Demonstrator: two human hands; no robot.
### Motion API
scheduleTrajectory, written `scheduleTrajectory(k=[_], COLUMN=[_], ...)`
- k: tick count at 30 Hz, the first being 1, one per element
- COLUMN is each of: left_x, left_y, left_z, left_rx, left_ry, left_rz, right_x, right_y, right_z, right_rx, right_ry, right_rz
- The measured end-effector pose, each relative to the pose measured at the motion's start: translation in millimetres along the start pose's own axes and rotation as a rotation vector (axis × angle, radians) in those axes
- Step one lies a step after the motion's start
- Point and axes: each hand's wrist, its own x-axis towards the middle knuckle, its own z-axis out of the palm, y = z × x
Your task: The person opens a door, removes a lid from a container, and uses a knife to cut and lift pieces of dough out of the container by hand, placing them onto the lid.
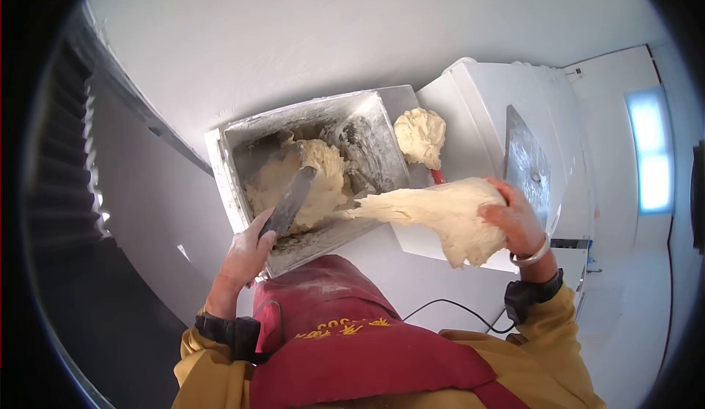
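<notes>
My left hand (248, 253) is closed round the dark handle of a tool (290, 202), whose far end reaches into the dough (323, 181) inside a metal mixing tub (301, 108). My right hand (516, 216) grips a large, pale piece of dough (448, 214) to the right of the tub. This piece stretches leftward over the tub's edge, tapering to a thin end near the dough inside. Another lump of dough (420, 136) sits just outside the tub's right wall.
A red object (438, 177) shows below the outer lump. White equipment (485, 93) with a metal panel (527, 161) stands at the right. A black cable (452, 302) curves near my red apron (360, 365). A bright window (650, 150) is at far right.
</notes>
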Motion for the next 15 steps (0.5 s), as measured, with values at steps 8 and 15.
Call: scheduleTrajectory(k=[8,15], left_x=[-12,-16], left_y=[-9,-5], left_z=[-6,5], left_rx=[-0.023,-0.010], left_ry=[0.064,0.008], left_rz=[-0.112,-0.089], right_x=[-34,-68], right_y=[-1,-101], right_z=[-67,-91], right_rx=[0.146,0.090], right_ry=[0.559,0.743], right_rz=[-0.550,-0.905])
